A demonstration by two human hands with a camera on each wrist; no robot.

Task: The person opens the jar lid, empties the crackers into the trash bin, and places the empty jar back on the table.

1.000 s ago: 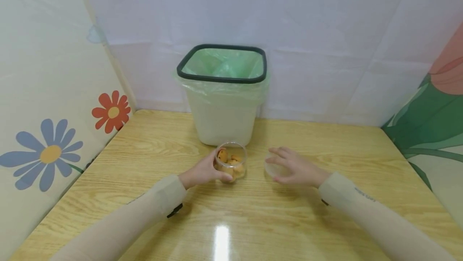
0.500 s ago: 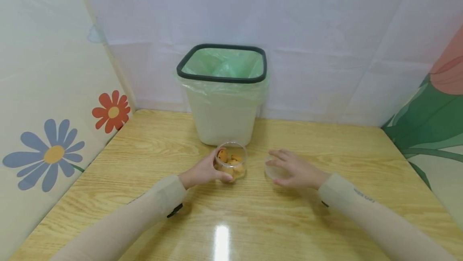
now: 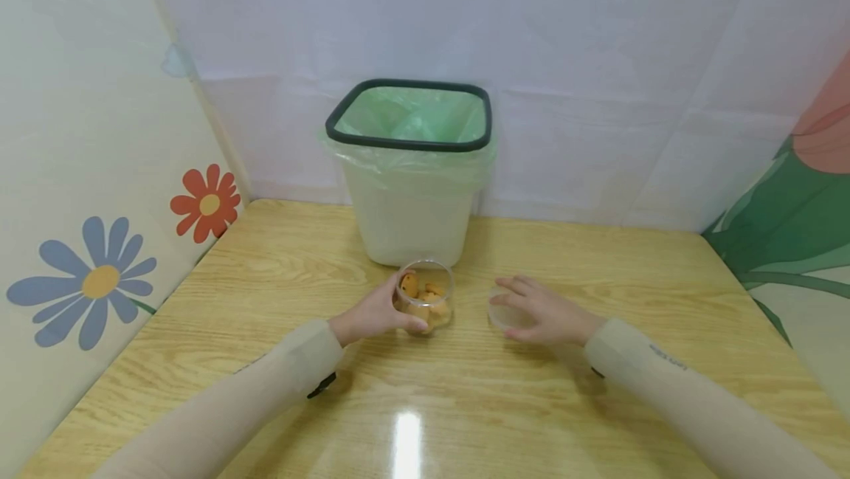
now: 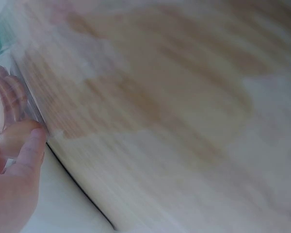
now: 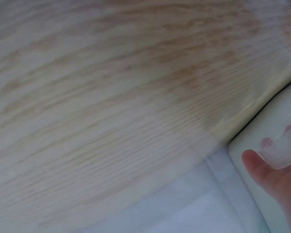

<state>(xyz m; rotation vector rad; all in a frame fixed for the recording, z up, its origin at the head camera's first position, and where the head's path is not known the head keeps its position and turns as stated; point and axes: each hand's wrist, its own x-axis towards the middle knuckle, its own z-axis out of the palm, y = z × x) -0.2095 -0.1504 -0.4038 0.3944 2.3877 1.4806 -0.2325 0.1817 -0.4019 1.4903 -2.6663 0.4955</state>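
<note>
Left hand (image 3: 372, 314): fingers (image 3: 392, 288) curled partway round a clear cup (image 3: 428, 305), opened to about its width; cup gripped by the side wall, mouth up, thumb (image 3: 415, 325) pressed on the near side. Orange-brown pieces (image 3: 434, 311) are held in the cup, inside the curve of those fingers; dark spots seen on one.

Right hand (image 3: 547, 314): fingers bent over a translucent round piece (image 3: 499, 311), spread to its width; piece is held between them and the thumb, pinkish fingertips seen through it in the right wrist view. Lid or shallow cup, cannot be told; contact with the surface (image 3: 551, 420) cannot be told either.

Both sets of fingers are separated by a strip of wood-grain surface. Just beyond the left fingers, a pale bin (image 3: 415, 213) is placed upright, lined with a green bag (image 3: 412, 114) and edged by a dark rim (image 3: 408, 145). Behind the fingers, forearms are covered by light sleeves (image 3: 285, 368). Farthest out, white cloth (image 3: 598, 95) is hung; a blue flower (image 3: 53, 291) and red flower (image 3: 189, 204) are printed well left of the left fingers, green leaves (image 3: 790, 206) well right of the right ones.
</note>
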